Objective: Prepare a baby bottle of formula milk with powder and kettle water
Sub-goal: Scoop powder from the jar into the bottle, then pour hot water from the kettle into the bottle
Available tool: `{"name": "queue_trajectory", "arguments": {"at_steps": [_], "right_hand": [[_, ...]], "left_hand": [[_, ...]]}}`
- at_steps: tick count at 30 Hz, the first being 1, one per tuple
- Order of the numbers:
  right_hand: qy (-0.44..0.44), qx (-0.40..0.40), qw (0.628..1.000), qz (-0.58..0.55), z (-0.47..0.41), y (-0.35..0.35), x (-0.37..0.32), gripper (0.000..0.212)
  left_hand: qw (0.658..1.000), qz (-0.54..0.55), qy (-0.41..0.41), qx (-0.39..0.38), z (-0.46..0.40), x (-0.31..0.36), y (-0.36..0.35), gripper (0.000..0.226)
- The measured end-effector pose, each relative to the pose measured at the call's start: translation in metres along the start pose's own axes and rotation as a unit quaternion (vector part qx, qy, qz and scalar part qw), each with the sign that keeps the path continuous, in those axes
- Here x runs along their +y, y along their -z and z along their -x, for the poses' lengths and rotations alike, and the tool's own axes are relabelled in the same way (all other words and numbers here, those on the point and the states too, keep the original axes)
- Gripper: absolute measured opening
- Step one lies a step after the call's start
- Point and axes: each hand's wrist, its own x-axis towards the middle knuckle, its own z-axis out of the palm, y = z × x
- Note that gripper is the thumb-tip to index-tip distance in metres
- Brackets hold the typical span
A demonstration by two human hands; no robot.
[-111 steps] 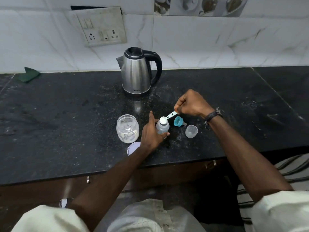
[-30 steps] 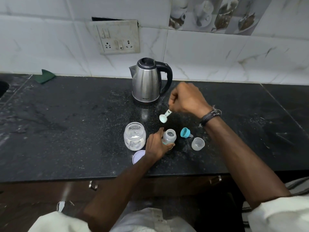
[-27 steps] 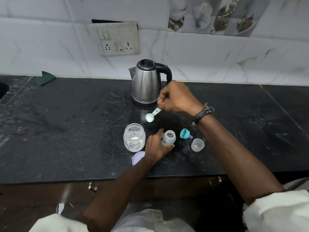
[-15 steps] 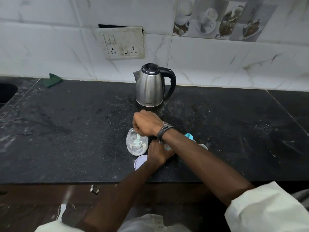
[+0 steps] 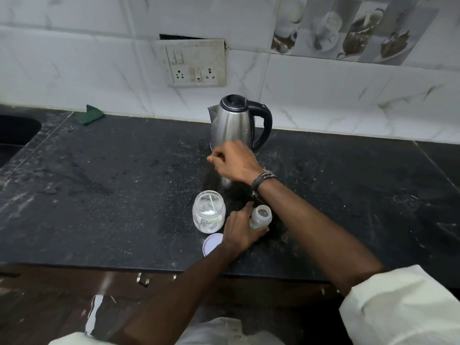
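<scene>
My left hand grips the small clear baby bottle, which stands upright and uncapped on the black counter. Just left of it is the open glass powder jar, with the pale scoop resting inside on the white powder. My right hand hovers blurred above the counter, between the jar and the base of the steel kettle. Its fingers are loosely curled and nothing shows in them. My right forearm hides the bottle's teat ring and cap.
The jar's pale lid lies flat by the counter's front edge, under my left wrist. A sink opening is at the far left, a green cloth by the wall, and a socket plate above the kettle.
My right hand carried the scoop from over the bottle to the jar, left it inside, and has lifted away toward the kettle. My left hand has kept hold of the bottle.
</scene>
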Motion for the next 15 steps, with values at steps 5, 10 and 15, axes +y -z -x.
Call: {"name": "queue_trajectory", "arguments": {"at_steps": [5,10,15], "right_hand": [[-0.093,0.109,0.987,-0.076,-0.033,0.017,0.05,0.033],[-0.207,0.195,0.941,-0.182,-0.072,0.031,0.095,0.019],[-0.248,0.235,0.926,-0.163,-0.103,0.046,0.114,0.015]], "left_hand": [[1.0,0.001,0.002,-0.008,0.0,0.001,0.001,0.098],[1.0,-0.012,0.002,0.0,-0.005,-0.006,-0.004,0.097],[1.0,-0.002,-0.003,0.011,-0.007,-0.01,-0.007,0.099]]}}
